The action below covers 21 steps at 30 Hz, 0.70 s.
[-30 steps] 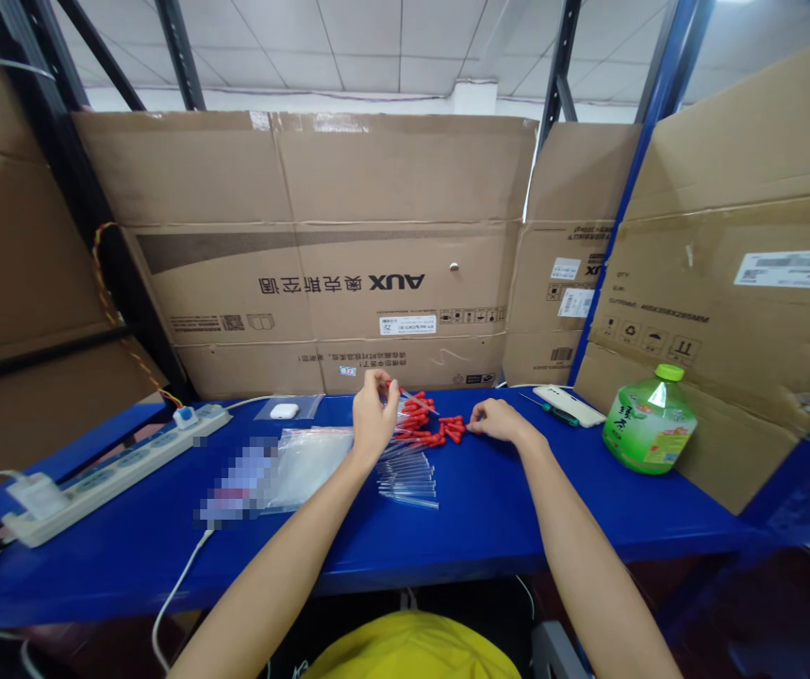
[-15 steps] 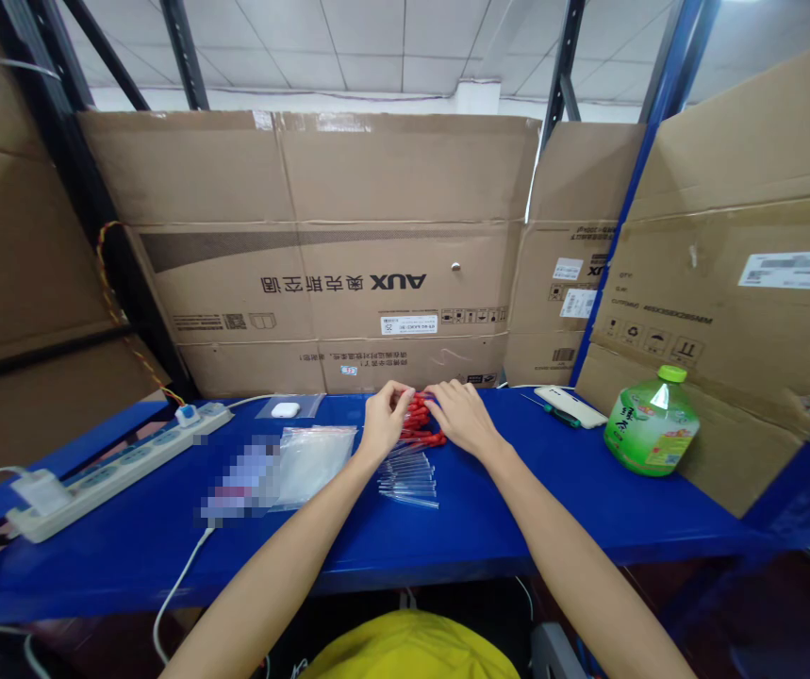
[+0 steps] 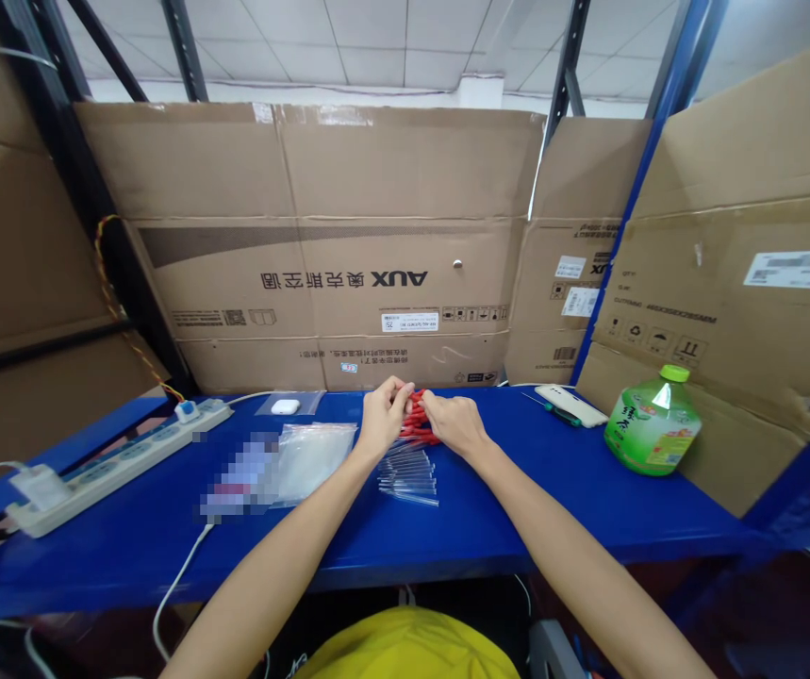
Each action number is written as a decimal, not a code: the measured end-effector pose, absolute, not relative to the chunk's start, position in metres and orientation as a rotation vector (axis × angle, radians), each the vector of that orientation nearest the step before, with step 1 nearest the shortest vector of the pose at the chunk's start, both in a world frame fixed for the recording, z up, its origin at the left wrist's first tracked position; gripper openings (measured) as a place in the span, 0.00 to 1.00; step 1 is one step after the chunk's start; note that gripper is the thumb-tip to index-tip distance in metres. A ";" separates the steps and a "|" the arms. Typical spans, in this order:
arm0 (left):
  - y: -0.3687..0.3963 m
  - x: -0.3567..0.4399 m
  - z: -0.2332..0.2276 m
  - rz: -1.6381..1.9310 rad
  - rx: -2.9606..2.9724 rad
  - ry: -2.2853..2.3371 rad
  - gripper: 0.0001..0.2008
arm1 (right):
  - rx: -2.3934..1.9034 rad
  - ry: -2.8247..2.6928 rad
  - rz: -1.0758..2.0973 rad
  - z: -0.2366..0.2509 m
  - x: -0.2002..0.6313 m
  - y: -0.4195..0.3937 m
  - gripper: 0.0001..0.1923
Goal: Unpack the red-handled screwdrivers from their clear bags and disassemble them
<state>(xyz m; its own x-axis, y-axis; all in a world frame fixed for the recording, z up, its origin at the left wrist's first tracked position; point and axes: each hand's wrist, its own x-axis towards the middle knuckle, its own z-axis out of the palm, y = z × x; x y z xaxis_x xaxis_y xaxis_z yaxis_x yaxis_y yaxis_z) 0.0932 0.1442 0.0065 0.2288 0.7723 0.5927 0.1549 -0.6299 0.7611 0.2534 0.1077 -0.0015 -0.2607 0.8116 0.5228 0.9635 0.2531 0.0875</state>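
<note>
- We see 2 bare hands meeting at the back of the blue counter (image 3: pixel 489 528) over a cluster of red caps (image 3: pixel 419 426).
- Left hand (image 3: pixel 380 420): fingers pinched shut, apparently on 1 small piece at the caps; the piece itself is too small to identify.
- Right hand (image 3: pixel 455 422): fingers curled at the caps' right side; we cannot tell whether they grip anything.
- Clear tubes (image 3: pixel 408 471) lie in a row on the counter, just in front of the caps.
- We judge the step to be capping or gathering; the next move calls for a fine pinch.
- Nearby: plastic bag (image 3: pixel 309 457), power strip (image 3: pixel 114 462), green bottle (image 3: pixel 652 420).
</note>
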 end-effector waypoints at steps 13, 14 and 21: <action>0.193 -0.009 0.071 2.204 1.266 0.841 0.16 | -1.971 -1.575 -0.490 -0.008 0.342 0.112 0.24; 0.193 -0.003 0.067 2.147 1.330 0.860 0.16 | -1.900 -1.625 -0.492 -0.008 0.341 0.112 0.23; 0.180 0.051 0.022 1.680 1.945 0.993 0.08 | -1.320 -1.971 -0.492 -0.002 0.300 0.108 0.18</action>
<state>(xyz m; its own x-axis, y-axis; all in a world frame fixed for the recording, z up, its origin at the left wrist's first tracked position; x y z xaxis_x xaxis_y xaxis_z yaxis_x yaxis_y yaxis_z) 0.0510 0.1796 0.0221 0.0337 0.7197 0.6934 0.2606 -0.6762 0.6891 0.3003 0.1078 -0.0015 -0.2318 0.6432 0.7298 0.9106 0.4073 -0.0698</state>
